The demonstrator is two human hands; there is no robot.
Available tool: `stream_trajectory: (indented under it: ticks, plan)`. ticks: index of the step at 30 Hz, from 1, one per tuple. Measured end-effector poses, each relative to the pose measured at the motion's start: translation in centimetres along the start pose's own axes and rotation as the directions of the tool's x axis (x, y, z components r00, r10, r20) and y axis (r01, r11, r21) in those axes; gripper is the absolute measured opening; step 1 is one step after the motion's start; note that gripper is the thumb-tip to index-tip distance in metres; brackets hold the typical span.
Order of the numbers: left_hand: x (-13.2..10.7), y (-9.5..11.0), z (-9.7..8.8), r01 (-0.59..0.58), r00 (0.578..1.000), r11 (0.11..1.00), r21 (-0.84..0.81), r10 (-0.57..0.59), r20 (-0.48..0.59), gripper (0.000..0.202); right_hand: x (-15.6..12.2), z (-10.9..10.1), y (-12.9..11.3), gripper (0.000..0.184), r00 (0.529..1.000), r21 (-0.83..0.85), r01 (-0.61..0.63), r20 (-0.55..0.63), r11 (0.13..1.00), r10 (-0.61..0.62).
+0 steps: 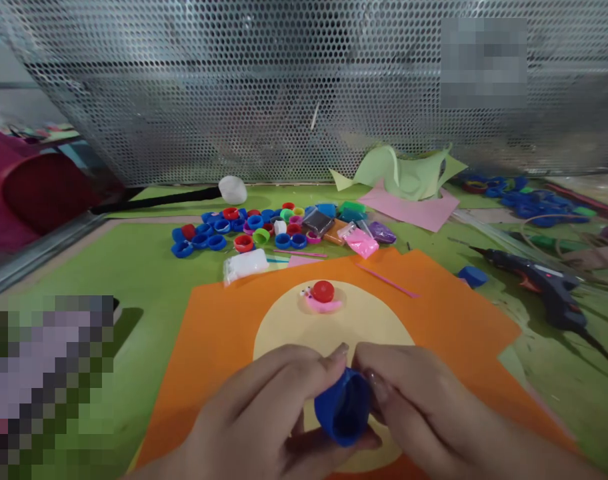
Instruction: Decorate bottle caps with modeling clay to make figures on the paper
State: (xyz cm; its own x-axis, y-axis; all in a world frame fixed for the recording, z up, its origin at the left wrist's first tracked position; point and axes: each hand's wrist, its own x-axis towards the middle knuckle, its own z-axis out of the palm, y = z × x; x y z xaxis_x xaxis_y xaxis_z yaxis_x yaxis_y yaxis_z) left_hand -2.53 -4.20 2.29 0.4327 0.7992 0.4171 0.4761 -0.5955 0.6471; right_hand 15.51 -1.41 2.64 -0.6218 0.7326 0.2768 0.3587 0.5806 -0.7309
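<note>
Both of my hands meet at the bottom centre over a blue bottle cap (pixel 343 408). My left hand (pixel 264 417) wraps it from the left and below, fingers curled. My right hand (pixel 419 400) pinches its right edge. The cap's hollow side faces me. Under the hands lies a pale yellow paper circle (pixel 329 327) on an orange sheet (pixel 449 313). At the circle's far edge sits a red cap (pixel 323 291) on a pink clay shape with small eyes.
Several loose caps, mostly blue (pixel 219 230), and small clay packets (pixel 363 241) lie beyond the orange sheet. A glue gun (pixel 539 280) rests at right, with a lone blue cap (pixel 473 275) beside it. Pink and green paper (pixel 409 193) sits before a perforated metal screen (pixel 304 87).
</note>
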Motion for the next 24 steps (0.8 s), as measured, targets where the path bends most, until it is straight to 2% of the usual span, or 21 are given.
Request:
stream_trajectory:
  ticks: [3,6,10,13,16,21,24]
  plan:
    - [0.2,-0.3,0.0,0.026,1.000,1.000,0.014,-0.026,-0.005,0.027,0.0,-0.5,-0.1,0.020,0.999,-0.052,0.049,0.013,0.997,-0.048]
    - [0.5,-0.6,0.0,0.009,1.000,0.994,0.104,-0.009,0.000,0.024,-0.2,-0.3,0.3,0.016,0.998,-0.207,0.014,0.068,0.978,0.000]
    - [0.5,-1.1,0.4,-0.069,0.997,0.972,0.225,0.077,-0.027,0.021,-0.3,0.3,1.2,0.016,0.999,-0.459,0.044,0.021,0.887,-0.038]
    - [0.3,-1.3,0.8,-0.071,0.997,0.957,0.280,0.072,0.008,0.020,-0.1,0.5,1.6,0.015,0.995,-0.571,0.101,0.050,0.815,-0.088]
    - [0.2,-1.3,1.0,-0.048,0.999,0.955,0.292,0.042,0.024,0.020,0.1,0.5,1.7,0.013,0.988,-0.595,0.149,0.121,0.789,-0.096]
    - [0.3,-1.2,1.2,-0.087,0.996,0.952,0.292,0.082,0.028,0.019,0.1,0.8,1.4,0.016,0.986,-0.623,0.165,0.080,0.765,-0.147]
    - [0.4,-1.3,1.5,-0.103,0.994,0.954,0.282,0.106,0.002,0.019,-0.2,1.0,1.3,0.016,0.996,-0.552,0.077,0.073,0.830,-0.045]
